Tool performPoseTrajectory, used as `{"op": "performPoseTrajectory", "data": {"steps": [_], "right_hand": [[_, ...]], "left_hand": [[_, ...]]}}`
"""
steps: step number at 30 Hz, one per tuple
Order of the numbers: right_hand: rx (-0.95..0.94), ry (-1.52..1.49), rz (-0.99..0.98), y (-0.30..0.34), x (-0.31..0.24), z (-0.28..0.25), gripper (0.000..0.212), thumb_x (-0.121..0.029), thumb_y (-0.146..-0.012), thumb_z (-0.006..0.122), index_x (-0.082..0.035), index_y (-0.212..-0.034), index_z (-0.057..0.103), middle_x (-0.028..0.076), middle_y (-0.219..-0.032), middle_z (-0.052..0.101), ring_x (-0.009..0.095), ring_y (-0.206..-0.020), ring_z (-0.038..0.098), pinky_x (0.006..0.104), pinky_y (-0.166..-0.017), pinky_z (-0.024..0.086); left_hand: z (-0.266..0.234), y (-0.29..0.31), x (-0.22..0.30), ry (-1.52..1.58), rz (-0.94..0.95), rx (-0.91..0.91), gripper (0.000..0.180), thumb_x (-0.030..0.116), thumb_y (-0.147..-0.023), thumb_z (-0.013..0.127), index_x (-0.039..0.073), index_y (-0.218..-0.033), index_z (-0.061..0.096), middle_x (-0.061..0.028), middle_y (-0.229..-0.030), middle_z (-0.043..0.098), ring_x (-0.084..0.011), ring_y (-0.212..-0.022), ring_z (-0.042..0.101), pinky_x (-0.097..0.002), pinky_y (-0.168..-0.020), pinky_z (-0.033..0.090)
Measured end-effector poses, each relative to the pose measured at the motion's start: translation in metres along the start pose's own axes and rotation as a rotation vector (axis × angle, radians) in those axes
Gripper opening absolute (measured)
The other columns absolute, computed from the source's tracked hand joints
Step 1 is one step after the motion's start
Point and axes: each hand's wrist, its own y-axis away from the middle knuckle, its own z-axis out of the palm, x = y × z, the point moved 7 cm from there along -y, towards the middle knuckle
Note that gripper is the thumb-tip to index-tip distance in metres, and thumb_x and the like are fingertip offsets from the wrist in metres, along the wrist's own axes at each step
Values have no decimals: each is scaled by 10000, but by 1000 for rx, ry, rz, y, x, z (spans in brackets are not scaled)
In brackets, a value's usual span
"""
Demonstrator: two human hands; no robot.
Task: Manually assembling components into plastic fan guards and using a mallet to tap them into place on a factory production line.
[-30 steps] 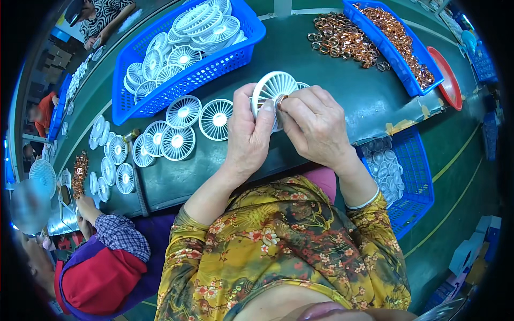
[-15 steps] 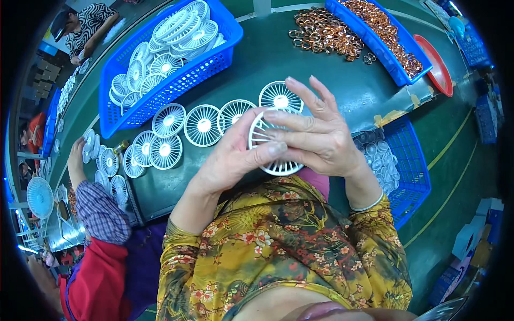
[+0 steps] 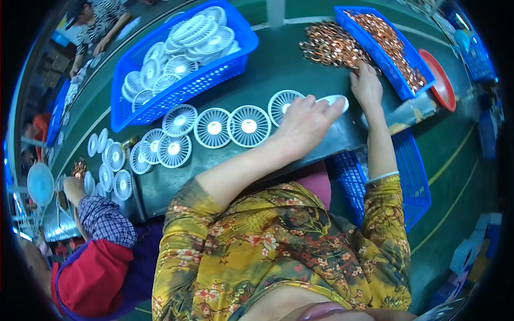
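My left hand [image 3: 306, 127] is closed round the edge of a tilted white fan grille [image 3: 338, 102], whose rest is mostly hidden by the fingers. Just behind that wrist, another round grille [image 3: 281, 105] lies on the green table, partly covered by the hand. To the right, my right hand [image 3: 368, 88] reaches to the near edge of a heap of copper-coloured rings [image 3: 334, 45]. Its fingers are bent together there, and what they pinch is hidden. More spoked grilles [image 3: 214, 127] lie in a row to the left.
A blue basket [image 3: 184, 88] piled with white grilles stands at the far left. At the far right are a blue tray [image 3: 399, 69] of copper rings and a red dish [image 3: 438, 80]. Another blue basket [image 3: 412, 182] sits below the table edge. A co-worker's checked sleeve [image 3: 107, 219] is at left.
My hands have parted from the grille they both held in front of me. The left has carried it right and forward; the right has gone forward to the copper rings.
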Motion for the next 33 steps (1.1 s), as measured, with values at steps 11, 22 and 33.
{"op": "performPoseTrajectory", "data": {"steps": [11, 22, 33], "right_hand": [[-88, -12, -14, 21, 23, 11, 273, -327, -894, 588, -63, -963, 591, 177, -872, 627, 386, -815, 626, 488, -704, 498], [-123, -65, -53, 37, -12, -19, 147, -200, -843, 632, -62, -894, 624, 153, -884, 609, 344, -842, 617, 453, -736, 504], [324, -714, -419, 74, -80, -105, 163, -11, -719, 740, -41, -862, 671, 84, -875, 625, 233, -793, 606, 326, -662, 486]], "left_hand": [[-92, -2, -59, -15, 21, 286, 289, 37, -739, 664, 61, -1027, 646, -126, -991, 664, -315, -944, 613, -419, -823, 486], [-112, 9, -229, -745, -267, -288, 470, 198, -787, 697, 310, -1234, 601, -68, -1464, 397, -343, -1391, 291, -595, -1088, 256], [-154, 42, -152, -280, -332, 558, 179, 131, -877, 640, -4, -992, 613, -133, -780, 613, -234, -694, 607, -339, -629, 468]]}}
